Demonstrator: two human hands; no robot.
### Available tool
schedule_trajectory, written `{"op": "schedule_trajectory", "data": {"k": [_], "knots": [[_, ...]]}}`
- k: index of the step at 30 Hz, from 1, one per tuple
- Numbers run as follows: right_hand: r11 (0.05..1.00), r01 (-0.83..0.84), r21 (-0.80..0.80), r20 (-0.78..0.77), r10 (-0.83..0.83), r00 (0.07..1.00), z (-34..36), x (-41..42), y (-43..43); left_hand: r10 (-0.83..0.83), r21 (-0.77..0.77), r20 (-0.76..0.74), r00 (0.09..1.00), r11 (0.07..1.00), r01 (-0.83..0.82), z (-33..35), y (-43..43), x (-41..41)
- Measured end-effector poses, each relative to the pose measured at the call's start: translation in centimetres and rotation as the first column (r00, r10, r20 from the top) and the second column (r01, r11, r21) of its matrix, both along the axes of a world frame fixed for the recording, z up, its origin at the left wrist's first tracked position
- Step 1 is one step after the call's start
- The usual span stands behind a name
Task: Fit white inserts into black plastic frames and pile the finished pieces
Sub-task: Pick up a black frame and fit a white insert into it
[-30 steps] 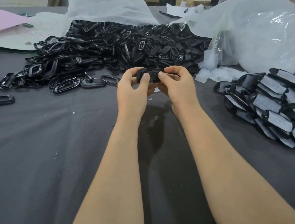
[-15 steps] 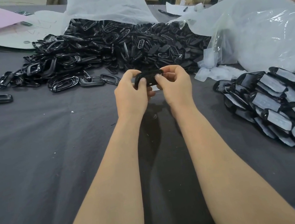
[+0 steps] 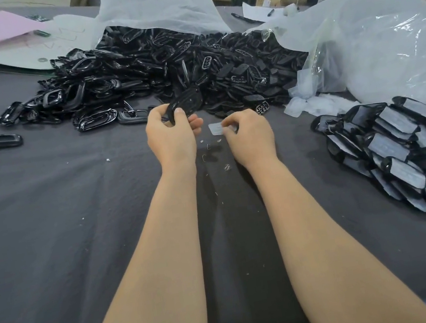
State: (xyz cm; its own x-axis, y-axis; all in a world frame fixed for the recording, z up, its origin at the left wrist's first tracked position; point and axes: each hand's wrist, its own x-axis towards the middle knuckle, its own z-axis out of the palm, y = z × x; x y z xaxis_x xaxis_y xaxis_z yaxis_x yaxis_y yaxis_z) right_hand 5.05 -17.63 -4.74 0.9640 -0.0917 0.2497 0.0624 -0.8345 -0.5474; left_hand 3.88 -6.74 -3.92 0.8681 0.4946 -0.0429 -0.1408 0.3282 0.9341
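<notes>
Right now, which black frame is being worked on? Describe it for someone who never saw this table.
Start at the big heap of black frames at the back of the grey table and come to its near edge. There the left hand pinches one frame, the only one lifted off the table.

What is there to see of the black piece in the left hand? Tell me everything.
The black piece is an elongated, rounded plastic part, slightly glossy, with a few small pale marks on its face. It is held clear of the grey cloth, tilted, its far end rising rightward before the black heap. The left hand pinches its near end with thumb and fingers; nothing else touches it.
</notes>
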Motion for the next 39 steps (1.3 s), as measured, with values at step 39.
{"op": "schedule_trajectory", "data": {"k": [39], "knots": [[0.823, -0.090, 0.561, 0.263, -0.074, 0.962, 1.3, -0.4, 0.2, -0.277, 0.349, 0.072, 0.958, 0.907, 0.236, 0.1, -1.0, -0.5]]}}
